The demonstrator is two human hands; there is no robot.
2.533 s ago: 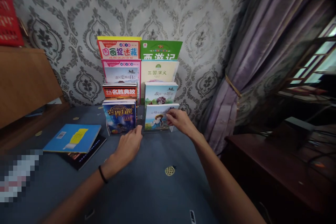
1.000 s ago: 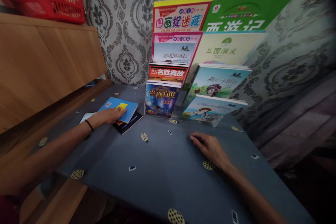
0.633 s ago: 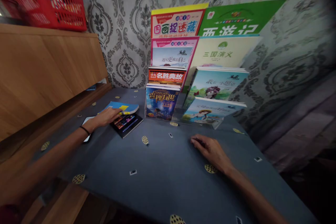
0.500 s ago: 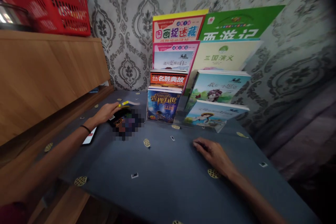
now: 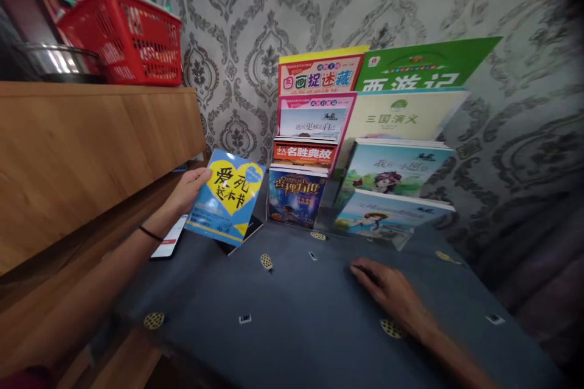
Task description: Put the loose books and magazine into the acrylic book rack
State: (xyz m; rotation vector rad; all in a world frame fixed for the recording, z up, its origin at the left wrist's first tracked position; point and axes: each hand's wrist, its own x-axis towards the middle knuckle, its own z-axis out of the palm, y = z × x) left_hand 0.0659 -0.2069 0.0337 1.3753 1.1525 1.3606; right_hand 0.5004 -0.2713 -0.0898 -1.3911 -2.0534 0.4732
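Observation:
My left hand point(image 5: 190, 189) grips a blue book point(image 5: 225, 200) by its upper left edge, thumb on the cover. The book is tilted up to face me and shows a yellow heart with black characters. Beneath it a dark book point(image 5: 252, 228) lies on the table, mostly hidden. My right hand point(image 5: 385, 287) rests on the tabletop, fingers curled together, with nothing visible in them. In front of it, a tiered display of upright books includes a dark blue book point(image 5: 294, 197) and a light blue book point(image 5: 383, 214) at the bottom.
A phone point(image 5: 170, 242) with a lit screen lies by my left wrist. Left of the dark blue-grey table point(image 5: 310, 310) stands a wooden cabinet point(image 5: 100, 152) bearing a red basket point(image 5: 150, 42) and a metal bowl point(image 5: 59, 59). A patterned wall point(image 5: 237, 61) closes off the back.
My left hand has lifted the blue book and turned its cover towards me; before, it showed nearly edge-on above the dark book. The view has shifted slightly. My right hand stays on the table.

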